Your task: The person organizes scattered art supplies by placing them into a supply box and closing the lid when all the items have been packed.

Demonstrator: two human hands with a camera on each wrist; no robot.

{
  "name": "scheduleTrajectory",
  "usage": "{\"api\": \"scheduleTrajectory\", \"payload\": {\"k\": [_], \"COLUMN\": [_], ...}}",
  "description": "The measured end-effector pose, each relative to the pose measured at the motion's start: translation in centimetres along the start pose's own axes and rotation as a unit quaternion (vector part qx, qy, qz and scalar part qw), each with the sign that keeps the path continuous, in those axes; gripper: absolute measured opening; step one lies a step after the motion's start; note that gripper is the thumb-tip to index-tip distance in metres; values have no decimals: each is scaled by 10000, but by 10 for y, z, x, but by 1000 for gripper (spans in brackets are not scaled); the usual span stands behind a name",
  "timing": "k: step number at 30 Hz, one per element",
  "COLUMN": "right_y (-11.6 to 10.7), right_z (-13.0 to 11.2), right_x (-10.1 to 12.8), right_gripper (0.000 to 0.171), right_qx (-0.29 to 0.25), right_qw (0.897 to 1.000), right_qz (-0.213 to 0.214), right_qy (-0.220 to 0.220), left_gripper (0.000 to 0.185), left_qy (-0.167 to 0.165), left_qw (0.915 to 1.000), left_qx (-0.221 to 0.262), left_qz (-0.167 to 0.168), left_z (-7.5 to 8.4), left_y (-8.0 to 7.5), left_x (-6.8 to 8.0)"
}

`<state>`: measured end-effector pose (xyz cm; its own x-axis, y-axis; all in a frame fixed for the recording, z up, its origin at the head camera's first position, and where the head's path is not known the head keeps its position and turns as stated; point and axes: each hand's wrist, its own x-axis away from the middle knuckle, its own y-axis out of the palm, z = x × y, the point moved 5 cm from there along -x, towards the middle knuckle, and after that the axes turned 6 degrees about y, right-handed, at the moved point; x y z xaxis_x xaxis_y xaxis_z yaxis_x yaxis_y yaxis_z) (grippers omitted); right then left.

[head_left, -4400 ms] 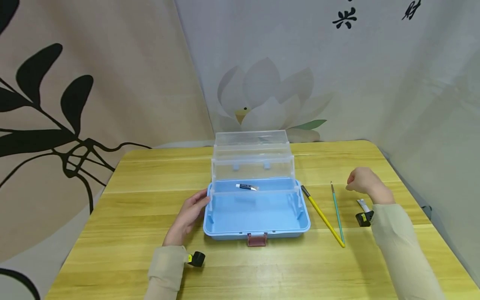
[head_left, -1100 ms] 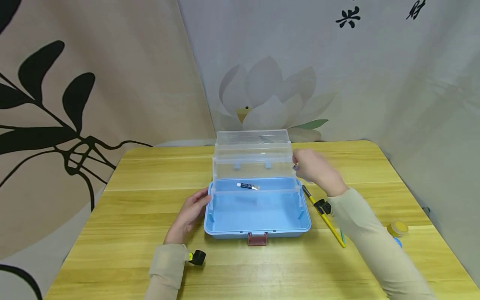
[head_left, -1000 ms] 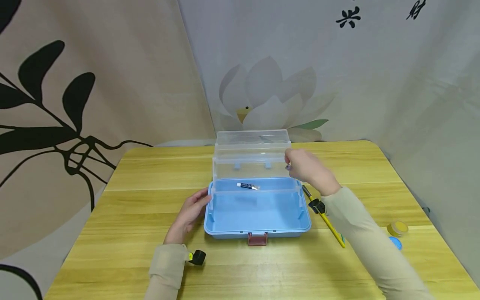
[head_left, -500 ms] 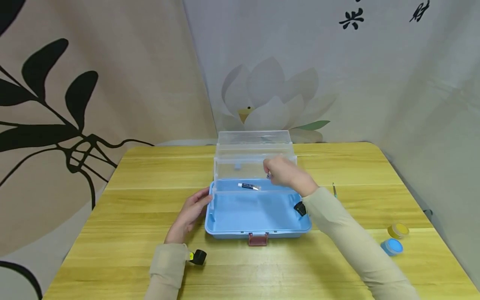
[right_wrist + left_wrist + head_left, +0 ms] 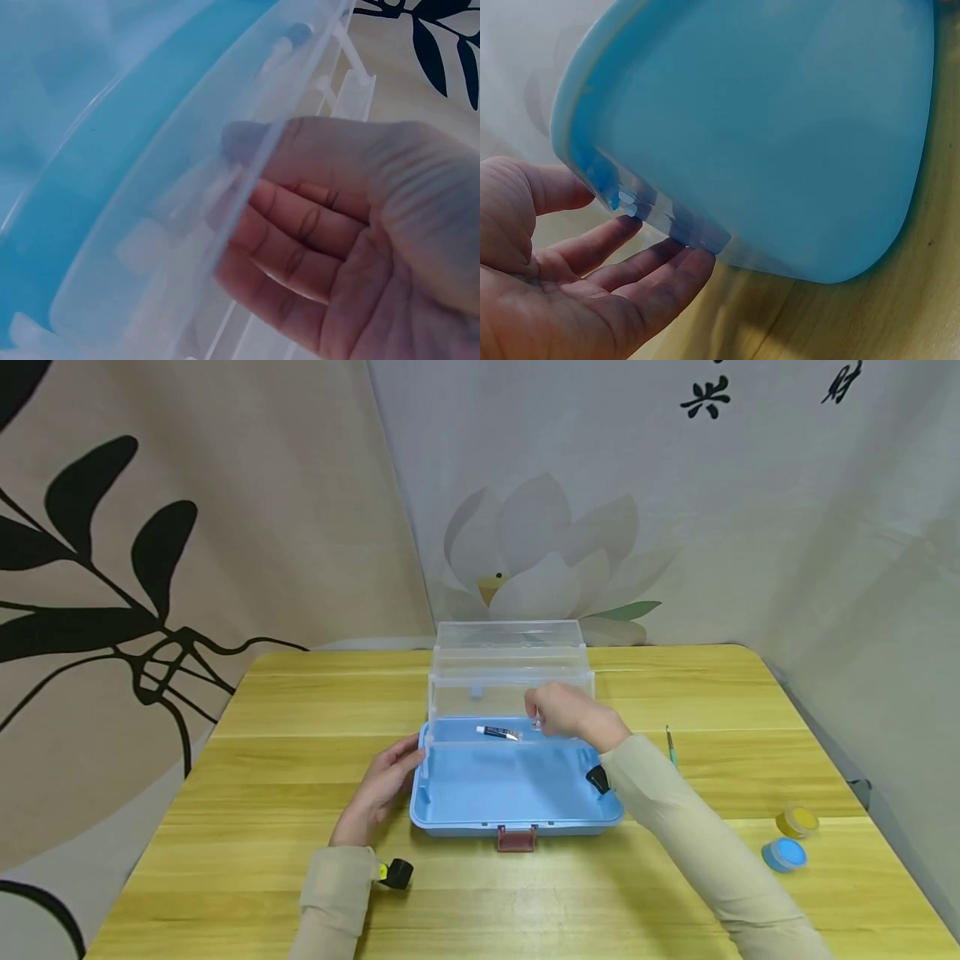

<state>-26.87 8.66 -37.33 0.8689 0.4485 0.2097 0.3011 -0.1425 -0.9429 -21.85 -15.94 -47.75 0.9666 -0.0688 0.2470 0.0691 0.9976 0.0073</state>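
Note:
A blue plastic box (image 5: 517,793) stands open, its clear tiered trays (image 5: 510,662) raised at the back. My left hand (image 5: 384,783) rests against the box's left side; the left wrist view has its fingertips (image 5: 697,262) touching the outer wall. Over the lowest clear tray, my right hand (image 5: 567,712) pinches a small pale tube (image 5: 199,191), seen blurred through the tray wall in the right wrist view. To the left of that hand, a small dark-labelled tube (image 5: 498,732) with a white cap lies in the same tray.
On the wooden table's right side stand a yellow-lidded jar (image 5: 797,822) and a blue-lidded jar (image 5: 784,854). A teal paintbrush (image 5: 671,748) shows its tip beyond the right sleeve (image 5: 697,827), which covers the rest. A brown latch (image 5: 516,838) hangs at the box front.
My right hand has carried the pale tube left from the table's right side to the clear tray, then lowered slightly. Its arm now covers the yellow paintbrush. The left hand has stayed put.

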Motion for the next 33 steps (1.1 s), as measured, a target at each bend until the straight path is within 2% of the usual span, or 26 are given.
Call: {"api": "scheduleTrajectory", "payload": {"k": [10,23,29,33], "right_y": [6,5,1,-6], "right_z": [5,5,8,13], "right_x": [-2,1,6,11], "right_gripper": [16,11,14,15], "right_qx": [-115,-101,-442,-715], "right_qw": [9999,9997,9984,9956], "right_qz": [-24,202,269,483], "right_qy": [11,-122,-212,-358], "left_gripper": [46,46,46,46], "left_qy": [-5,-17,-11,-17], "left_qw": [10000,10000,9999,10000], "left_qx": [56,-87,-98,-91], "left_qz": [23,7,-17,-12], "left_z": [-1,-1,-1,-1], "left_y": [1,0,0,0], "left_x": [-1,-2,-2,-2]}}
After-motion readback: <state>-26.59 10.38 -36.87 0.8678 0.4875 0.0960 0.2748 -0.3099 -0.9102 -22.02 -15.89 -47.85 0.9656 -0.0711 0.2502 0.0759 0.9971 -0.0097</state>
